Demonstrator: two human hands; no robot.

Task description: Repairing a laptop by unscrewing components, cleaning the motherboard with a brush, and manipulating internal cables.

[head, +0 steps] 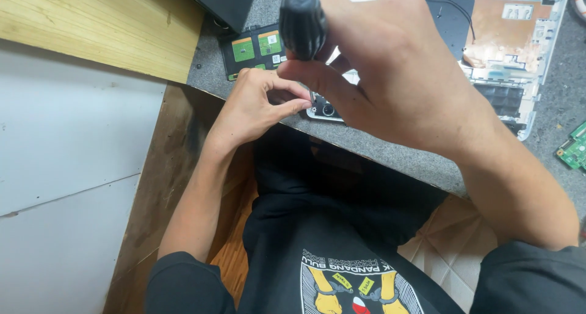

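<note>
Right hand point(403, 76) wraps a black screwdriver point(302, 21), grip closed on its handle, tip down at an opened laptop point(519, 51). Left hand point(256, 103) pinches beside the tip, fingertips pressed together, on the grey table point(378, 149).

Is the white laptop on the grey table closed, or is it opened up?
Opened up. The laptop lies with its cover off: copper-coloured sheet, black parts and a thin cable show inside its white frame.
</note>
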